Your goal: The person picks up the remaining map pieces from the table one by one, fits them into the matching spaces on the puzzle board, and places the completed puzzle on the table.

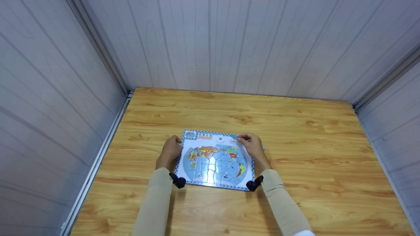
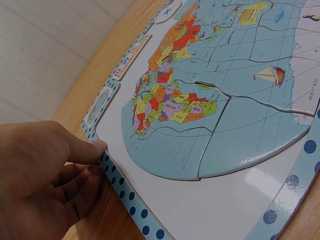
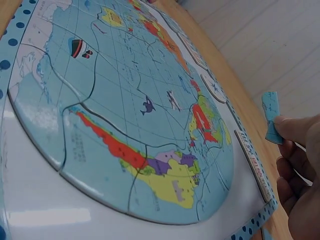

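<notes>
A world-map jigsaw board (image 1: 197, 143) with a blue dotted border lies on the wooden table, its curved map pieces fitted side by side in an oval. My left hand (image 1: 170, 149) grips the board's left edge; in the left wrist view the thumb lies on the dotted border (image 2: 126, 196) and the other fingers curl below it. Over the board's top right corner, my right hand (image 1: 252, 146) pinches a small light-blue puzzle piece (image 3: 270, 110) between thumb and finger, raised above the board. Fingers partly cover that piece in the head view.
Just past the board's right edge, a small blue piece (image 1: 263, 147) lies on the table (image 1: 311, 147), partly hidden by my right hand. Pale panel walls (image 1: 210, 46) stand at the back and both sides. Black wrist mounts (image 1: 178, 181) overlap the board's lower corners.
</notes>
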Demonstrator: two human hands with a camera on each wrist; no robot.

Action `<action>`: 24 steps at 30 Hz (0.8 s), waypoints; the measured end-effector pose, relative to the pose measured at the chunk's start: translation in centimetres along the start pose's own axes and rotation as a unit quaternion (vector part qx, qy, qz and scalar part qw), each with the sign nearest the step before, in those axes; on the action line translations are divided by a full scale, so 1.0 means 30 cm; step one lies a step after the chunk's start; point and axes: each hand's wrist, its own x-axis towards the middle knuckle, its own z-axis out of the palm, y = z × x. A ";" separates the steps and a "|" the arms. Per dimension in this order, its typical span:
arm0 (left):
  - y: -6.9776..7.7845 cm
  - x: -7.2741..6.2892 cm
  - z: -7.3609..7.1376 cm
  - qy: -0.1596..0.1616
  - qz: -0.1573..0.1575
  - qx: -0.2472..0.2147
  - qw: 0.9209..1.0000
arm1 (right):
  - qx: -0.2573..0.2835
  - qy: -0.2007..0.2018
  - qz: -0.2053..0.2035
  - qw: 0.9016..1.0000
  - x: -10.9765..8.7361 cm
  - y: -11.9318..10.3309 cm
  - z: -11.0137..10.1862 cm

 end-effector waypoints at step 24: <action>-0.021 -0.001 0.004 -0.004 -0.011 -0.013 1.000 | -0.018 -0.068 -0.028 0.997 -0.006 -0.052 0.151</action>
